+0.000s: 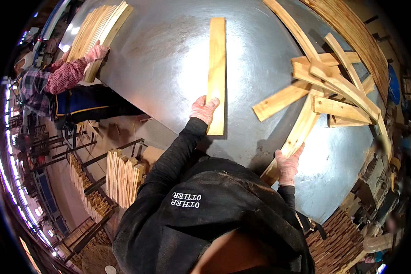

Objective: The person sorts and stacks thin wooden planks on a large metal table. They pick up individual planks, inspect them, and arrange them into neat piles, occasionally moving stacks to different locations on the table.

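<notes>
In front of me a single wooden board (217, 59) lies lengthwise on the metal table (164, 59). My left hand (204, 109), in a pale pinkish glove, is closed on this board near its close end, thumb on top. To the right, my right hand (288, 164), gloved alike, grips a second wooden board (301, 125) by its near part. That board slants away from me, its far end under a jumbled pile of boards (340, 84). The fingers beneath both boards are partly hidden.
At the far left a co-worker in a plaid shirt (35, 86) holds a row of boards (98, 27) on the table. More stacked boards (123, 178) stand on a rack at lower left. A thick wooden edge (356, 36) borders the table's far right.
</notes>
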`<state>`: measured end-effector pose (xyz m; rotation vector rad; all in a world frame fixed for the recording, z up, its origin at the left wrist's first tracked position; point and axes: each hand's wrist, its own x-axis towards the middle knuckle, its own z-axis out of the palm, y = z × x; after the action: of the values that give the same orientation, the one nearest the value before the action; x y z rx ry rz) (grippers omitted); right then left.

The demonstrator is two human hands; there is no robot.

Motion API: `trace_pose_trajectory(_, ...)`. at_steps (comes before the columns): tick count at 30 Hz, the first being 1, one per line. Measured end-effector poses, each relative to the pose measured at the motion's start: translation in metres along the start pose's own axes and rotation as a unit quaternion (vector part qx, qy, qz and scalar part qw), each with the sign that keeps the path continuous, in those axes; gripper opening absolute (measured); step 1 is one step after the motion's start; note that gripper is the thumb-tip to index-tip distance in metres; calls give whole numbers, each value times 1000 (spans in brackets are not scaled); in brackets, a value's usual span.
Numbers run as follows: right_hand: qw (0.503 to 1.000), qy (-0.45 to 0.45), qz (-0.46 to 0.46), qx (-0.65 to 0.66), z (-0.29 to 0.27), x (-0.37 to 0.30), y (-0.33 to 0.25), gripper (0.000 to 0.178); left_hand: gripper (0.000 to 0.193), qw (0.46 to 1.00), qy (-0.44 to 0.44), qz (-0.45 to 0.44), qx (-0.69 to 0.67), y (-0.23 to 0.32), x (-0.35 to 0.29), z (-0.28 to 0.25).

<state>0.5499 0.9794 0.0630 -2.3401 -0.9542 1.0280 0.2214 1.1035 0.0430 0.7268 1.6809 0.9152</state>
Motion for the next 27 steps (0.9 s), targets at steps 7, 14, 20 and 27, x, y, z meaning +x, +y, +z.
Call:
trace_pose_trajectory(7, 985, -131, -106, 26, 19, -30, 1, 110, 48, 991, 114, 63, 6, -8, 4, -46)
trace_pose_trajectory(14, 938, -216, -162, -218, 52, -15, -149, 100, 47, 980, 191, 63, 14, 6, 42, -78)
trace_pose_trajectory(20, 907, -125, -379, -137, 197, -10, -288, 73, 36, 966, 71, 66, -238, 30, 59, -100)
trace_pose_trajectory(27, 842, -246, -374, -302, 252, -16, -371, 55, 92, 849, 69, 391, 349, 95, 132, -255)
